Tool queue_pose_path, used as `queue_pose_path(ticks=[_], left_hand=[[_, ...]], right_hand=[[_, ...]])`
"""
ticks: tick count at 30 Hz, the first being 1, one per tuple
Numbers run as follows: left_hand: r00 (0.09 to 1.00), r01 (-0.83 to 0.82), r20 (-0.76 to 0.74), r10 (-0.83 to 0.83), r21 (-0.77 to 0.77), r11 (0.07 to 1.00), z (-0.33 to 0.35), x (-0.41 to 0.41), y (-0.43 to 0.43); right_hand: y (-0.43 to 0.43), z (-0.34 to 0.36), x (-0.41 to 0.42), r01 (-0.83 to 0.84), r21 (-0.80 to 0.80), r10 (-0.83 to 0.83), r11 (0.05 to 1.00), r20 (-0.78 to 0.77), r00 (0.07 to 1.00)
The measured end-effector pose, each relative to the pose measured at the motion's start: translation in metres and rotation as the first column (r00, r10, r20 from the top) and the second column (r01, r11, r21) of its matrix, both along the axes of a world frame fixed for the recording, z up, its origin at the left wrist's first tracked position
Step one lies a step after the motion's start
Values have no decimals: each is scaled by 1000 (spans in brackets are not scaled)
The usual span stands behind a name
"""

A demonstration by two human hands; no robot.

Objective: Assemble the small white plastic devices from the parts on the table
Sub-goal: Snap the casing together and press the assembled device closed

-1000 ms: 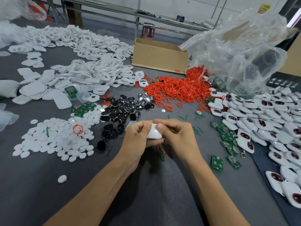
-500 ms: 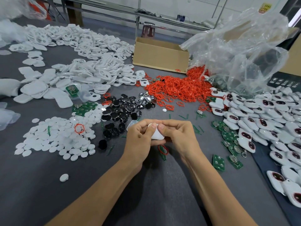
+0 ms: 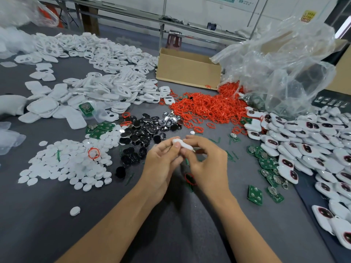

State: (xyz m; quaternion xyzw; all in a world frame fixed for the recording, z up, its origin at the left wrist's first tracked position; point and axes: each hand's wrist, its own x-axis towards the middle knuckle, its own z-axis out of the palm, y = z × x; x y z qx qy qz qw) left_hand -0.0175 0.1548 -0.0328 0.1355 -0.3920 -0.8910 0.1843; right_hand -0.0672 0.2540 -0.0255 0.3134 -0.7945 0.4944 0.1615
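The left hand [image 3: 161, 164] and right hand [image 3: 207, 164] hold one device [image 3: 181, 144] above the tabletop [image 3: 47, 215]. The fingers [image 3: 197, 138] of both pinch it from opposite sides, probably to snap its halves together. Parts [image 3: 106, 95] lie piled within reach; finished devices [image 3: 307, 149] heap rightward.

discs [image 3: 62, 164] left | rings [image 3: 207, 109] behind centre | devices [image 3: 303, 145] right | box [image 3: 188, 73] behind rings
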Motion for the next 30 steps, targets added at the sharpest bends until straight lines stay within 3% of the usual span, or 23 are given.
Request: queue_pose_path(ticks=[3,7,9,12,14,20,30], left_hand=[[999,14,-33,-11,100,995,3,0,-6],[995,55,-92,-49,71,996,5,1,-4],[994,60,-98,-57,30,998,5,2,-3],[994,86,-59,-89,-50,995,6,4,-2],[995,94,-22,-97,-80,992,5,5,-4],[993,85,-69,-98,-165,983,4,5,-2],[992,72,-83,-99,-276,958,-2,5,0]], right_hand=[[-2,3,4,-73,-71,79,995,85,993],[-1,4,2,7,-116,28,993,296,955],[2,6,-1,-22,-159,99,987,496,863],[4,5,0,-186,-310,355,933,691,630],[4,6,-1,-238,-347,420,907,701,576],[4,10,0,-261,-302,399,917,687,607],[5,4,0,-223,-362,420,905,674,608]])
